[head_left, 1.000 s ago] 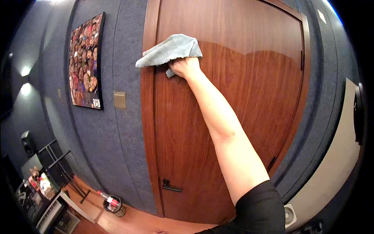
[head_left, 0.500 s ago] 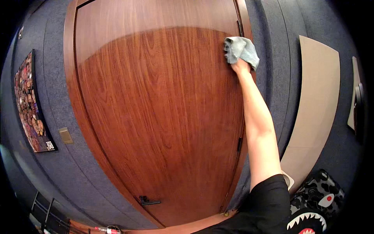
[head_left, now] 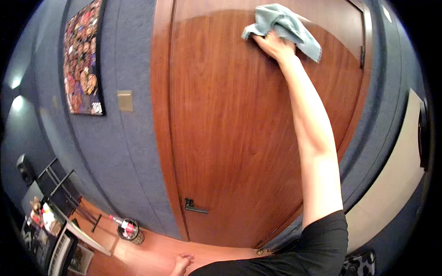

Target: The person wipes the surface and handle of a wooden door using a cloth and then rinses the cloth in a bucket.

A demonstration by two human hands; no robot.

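Observation:
High on a brown wood-grain door, my right hand presses a pale blue-grey cloth against the panel. The cloth drapes over the fingers, hiding most of them, and one corner hangs down to the right. My right arm is stretched up, its black sleeve at the lower right. Low in the view, my left hand hangs above the floor, loosely open, with nothing seen in it. A dark lever handle sits at the door's lower left.
Blue fabric wall carries a picture panel and a switch plate. On the wooden floor stands a mesh bin; a desk with a keyboard and a speaker are at left. A beige panel leans right.
My right hand with the cloth has moved from the door's hinge-side edge leftward across the upper panel. The view has turned left, and my left hand has come into sight.

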